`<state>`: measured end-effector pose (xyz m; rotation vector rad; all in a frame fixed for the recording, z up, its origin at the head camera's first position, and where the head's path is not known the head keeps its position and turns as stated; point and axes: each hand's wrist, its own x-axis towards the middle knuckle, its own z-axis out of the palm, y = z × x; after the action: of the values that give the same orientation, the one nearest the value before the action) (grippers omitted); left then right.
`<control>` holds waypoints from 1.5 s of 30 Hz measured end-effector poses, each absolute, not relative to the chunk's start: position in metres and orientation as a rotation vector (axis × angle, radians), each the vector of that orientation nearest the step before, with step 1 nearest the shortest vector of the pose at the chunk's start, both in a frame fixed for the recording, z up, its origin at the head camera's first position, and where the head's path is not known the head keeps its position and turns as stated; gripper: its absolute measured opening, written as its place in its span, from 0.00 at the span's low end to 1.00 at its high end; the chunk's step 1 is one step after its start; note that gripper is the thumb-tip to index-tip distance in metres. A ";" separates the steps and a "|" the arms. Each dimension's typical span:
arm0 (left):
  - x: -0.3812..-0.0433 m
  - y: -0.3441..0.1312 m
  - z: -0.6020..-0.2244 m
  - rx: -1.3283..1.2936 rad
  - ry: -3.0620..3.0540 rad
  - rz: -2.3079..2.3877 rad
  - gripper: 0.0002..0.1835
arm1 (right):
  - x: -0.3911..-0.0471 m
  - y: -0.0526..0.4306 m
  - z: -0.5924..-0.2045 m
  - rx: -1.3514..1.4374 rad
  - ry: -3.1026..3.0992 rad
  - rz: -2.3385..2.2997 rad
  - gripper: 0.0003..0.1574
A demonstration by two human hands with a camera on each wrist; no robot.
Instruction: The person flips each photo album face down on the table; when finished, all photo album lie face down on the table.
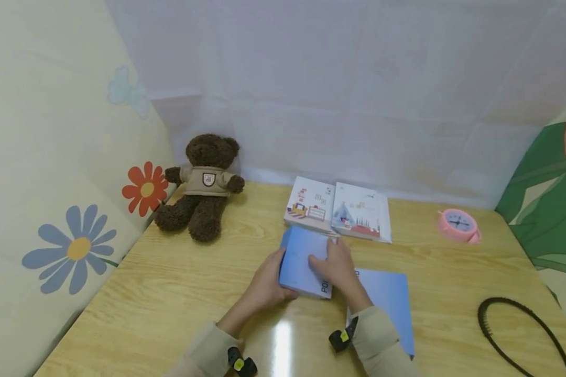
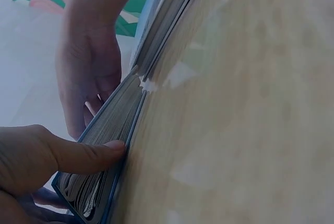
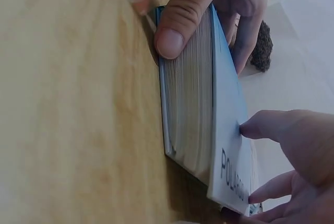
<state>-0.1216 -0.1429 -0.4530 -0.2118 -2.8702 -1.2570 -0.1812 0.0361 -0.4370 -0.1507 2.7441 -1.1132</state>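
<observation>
A thick blue photo album (image 1: 302,262) with dark lettering at one edge is tilted up between both hands over the table. My left hand (image 1: 264,283) grips its left and near side, the thumb lying across the page edges in both wrist views. On the cover rests the thumb of my right hand (image 1: 337,264), its other fingers curled at the right edge by the lettering. The pages (image 3: 190,98) stay together between the covers. Beneath my right forearm lies a second blue album (image 1: 389,298), partly covered by the sleeve.
Two white illustrated books (image 1: 309,204) lie side by side behind the album. A brown teddy bear (image 1: 207,183) sits at the back left. Toward the right are a pink alarm clock (image 1: 458,225) and a black headband (image 1: 523,303). A pale curtain (image 1: 358,94) hangs behind the wooden table (image 1: 170,309).
</observation>
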 end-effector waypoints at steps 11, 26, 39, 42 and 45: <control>-0.098 -0.145 -0.448 -0.164 -2.883 -1.225 0.61 | -0.150 0.040 -0.437 -0.175 2.744 -1.107 0.50; -0.067 -0.153 -0.415 -0.154 -2.874 -1.204 0.57 | -0.123 0.023 -0.438 -0.298 2.718 -1.218 0.43; -0.054 -0.142 -0.383 -0.455 -2.816 -0.826 0.48 | -0.121 0.023 -0.421 -0.393 2.586 -1.330 0.41; -0.054 -0.136 -0.382 -0.534 -2.808 -0.803 0.48 | -0.128 0.031 -0.414 -0.367 2.538 -1.357 0.41; -0.057 -0.130 -0.381 -0.611 -2.814 -0.785 0.48 | -0.136 0.039 -0.408 -0.351 2.536 -1.364 0.40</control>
<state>-0.0568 -0.1299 -0.3806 -0.6113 -2.8143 -0.7854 -0.1360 0.0386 -0.4082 -0.3510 2.5362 -1.3637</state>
